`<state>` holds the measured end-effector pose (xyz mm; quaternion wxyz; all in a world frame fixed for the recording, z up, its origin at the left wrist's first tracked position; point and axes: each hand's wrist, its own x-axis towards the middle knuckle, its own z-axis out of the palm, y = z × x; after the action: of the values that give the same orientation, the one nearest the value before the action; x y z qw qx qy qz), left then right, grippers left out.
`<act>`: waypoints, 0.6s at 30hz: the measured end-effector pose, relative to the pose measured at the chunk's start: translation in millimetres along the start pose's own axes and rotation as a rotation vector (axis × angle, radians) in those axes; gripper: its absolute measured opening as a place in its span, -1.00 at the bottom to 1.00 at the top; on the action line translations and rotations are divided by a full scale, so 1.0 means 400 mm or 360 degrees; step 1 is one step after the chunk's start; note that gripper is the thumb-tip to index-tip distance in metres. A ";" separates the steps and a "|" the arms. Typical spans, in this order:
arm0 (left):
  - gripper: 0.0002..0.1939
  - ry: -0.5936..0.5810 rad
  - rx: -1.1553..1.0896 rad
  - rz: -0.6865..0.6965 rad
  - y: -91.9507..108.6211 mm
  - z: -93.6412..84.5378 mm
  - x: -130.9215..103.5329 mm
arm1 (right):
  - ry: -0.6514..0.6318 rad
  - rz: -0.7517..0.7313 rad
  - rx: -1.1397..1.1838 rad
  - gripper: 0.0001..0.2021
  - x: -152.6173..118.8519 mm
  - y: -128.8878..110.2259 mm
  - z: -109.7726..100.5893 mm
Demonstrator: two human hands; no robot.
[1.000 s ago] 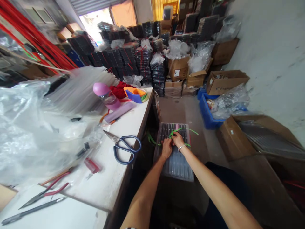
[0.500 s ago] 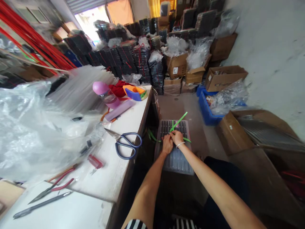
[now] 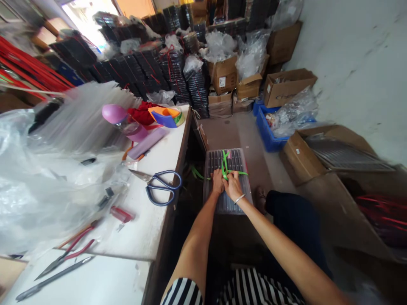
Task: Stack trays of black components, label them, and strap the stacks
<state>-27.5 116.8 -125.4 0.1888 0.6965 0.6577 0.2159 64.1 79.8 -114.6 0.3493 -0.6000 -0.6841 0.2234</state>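
A bundle of clear plastic trays with dark strips [image 3: 235, 197] stands low beside the table, with a flat green strap [image 3: 225, 159] crossing its top. My left hand [image 3: 218, 181] presses down on the bundle where the strap crosses, its fingers closed near the strap; what lies under the fingertips is hidden. My right hand [image 3: 233, 185], with a bangle at the wrist, pinches the green strap, which forms a loop above the fingers. One strap end sticks out to the right, and more strap hangs at the bundle's left side.
On the white table [image 3: 140, 237] at left lie blue-handled scissors [image 3: 162, 186], red-handled pliers [image 3: 68, 254], a pink bottle [image 3: 127, 123] and plastic film. A blue crate [image 3: 270, 131] and cardboard boxes [image 3: 305, 156] stand at right. Black stacks [image 3: 178, 72] fill the back.
The strap's free end, which pointed up to the right, is now bent into a loop by my right hand. The view has shifted, so the scene sits further left and higher.
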 end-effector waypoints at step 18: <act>-0.67 -0.0064 0.0242 0.0062 0.018 0.010 -0.015 | -0.0458 -0.0631 -0.0044 -0.73 -0.276 -0.140 -0.130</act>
<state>-19.6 110.4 -125.1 0.1442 0.7258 0.6545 0.1548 69.7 -44.0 -63.0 0.2770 -0.4207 -0.8343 0.2242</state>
